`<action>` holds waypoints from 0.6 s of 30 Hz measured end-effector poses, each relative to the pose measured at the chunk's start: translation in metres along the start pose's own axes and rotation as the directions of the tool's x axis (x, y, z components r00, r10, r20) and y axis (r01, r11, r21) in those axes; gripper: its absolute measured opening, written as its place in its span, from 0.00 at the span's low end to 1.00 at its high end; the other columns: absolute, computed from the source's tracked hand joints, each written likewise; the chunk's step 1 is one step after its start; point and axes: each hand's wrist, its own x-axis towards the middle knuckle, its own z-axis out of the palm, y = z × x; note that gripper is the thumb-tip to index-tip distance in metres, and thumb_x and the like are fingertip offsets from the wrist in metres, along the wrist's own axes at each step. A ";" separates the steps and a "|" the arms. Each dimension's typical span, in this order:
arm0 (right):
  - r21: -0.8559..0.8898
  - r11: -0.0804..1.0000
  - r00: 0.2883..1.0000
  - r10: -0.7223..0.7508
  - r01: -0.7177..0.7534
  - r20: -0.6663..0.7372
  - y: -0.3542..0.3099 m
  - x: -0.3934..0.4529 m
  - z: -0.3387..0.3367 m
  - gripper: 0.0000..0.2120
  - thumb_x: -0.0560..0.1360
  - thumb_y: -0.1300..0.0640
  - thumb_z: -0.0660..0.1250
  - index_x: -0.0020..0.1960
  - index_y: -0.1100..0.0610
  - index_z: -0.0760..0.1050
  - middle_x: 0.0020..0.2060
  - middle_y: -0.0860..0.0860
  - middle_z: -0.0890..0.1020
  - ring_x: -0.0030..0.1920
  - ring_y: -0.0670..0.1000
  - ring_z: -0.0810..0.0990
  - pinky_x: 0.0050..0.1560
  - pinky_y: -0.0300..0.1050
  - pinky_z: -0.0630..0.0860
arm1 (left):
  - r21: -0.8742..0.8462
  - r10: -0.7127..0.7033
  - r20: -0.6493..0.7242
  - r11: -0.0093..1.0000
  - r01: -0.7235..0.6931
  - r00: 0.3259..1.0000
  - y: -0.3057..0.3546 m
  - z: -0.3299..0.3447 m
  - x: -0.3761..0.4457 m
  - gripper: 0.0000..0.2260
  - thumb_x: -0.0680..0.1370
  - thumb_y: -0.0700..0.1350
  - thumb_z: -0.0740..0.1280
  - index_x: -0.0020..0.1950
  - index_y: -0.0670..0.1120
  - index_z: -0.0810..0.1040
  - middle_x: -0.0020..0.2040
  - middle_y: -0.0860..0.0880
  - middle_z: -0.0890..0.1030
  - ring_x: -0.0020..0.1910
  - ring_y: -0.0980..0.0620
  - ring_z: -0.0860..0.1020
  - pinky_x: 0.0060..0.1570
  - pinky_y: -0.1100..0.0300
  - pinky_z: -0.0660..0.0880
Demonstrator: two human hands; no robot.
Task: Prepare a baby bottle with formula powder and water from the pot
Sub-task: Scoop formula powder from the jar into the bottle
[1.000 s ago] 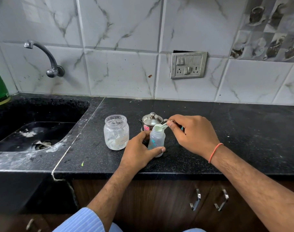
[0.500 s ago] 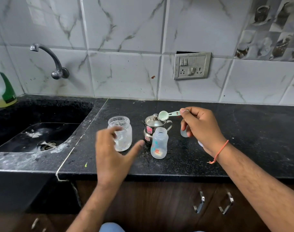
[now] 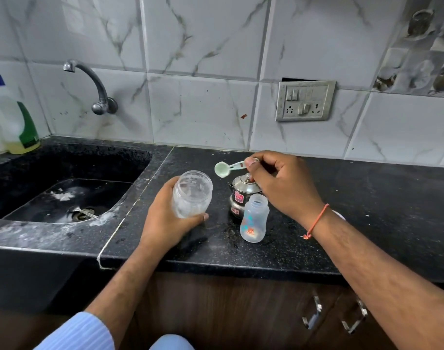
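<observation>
A small clear baby bottle (image 3: pixel 254 219) without a cap stands upright on the black counter (image 3: pixel 367 210). Right behind it sits a small steel pot (image 3: pixel 242 195) with its lid on. My left hand (image 3: pixel 165 218) grips a clear jar (image 3: pixel 192 194) with white powder residue, lifted and tilted toward the pot. My right hand (image 3: pixel 284 184) pinches the handle of a pale green scoop (image 3: pixel 224 169), held above the counter between the jar's mouth and the pot. The scoop's bowl looks empty.
A black sink (image 3: pixel 64 188) with a wall tap (image 3: pixel 89 84) lies to the left. A detergent bottle (image 3: pixel 16 122) stands at the sink's far left corner. A switch and socket plate (image 3: pixel 304 101) is on the tiled wall. Cabinet handles (image 3: pixel 314 311) sit below the counter edge.
My left hand let go of the baby bottle, moved left and picked up the jar. My right hand lifted the scoop off the bottle's mouth and carried it up and left.
</observation>
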 end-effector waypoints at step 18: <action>-0.649 0.493 0.796 -0.512 0.579 0.322 -0.030 -0.001 0.049 0.08 0.78 0.45 0.72 0.45 0.47 0.86 0.61 0.46 0.80 0.60 0.56 0.78 0.50 0.57 0.68 | -0.239 0.202 0.008 0.951 -0.194 0.979 0.004 0.003 -0.007 0.44 0.68 0.39 0.88 0.77 0.54 0.71 0.71 0.51 0.80 0.70 0.51 0.81 0.65 0.58 0.80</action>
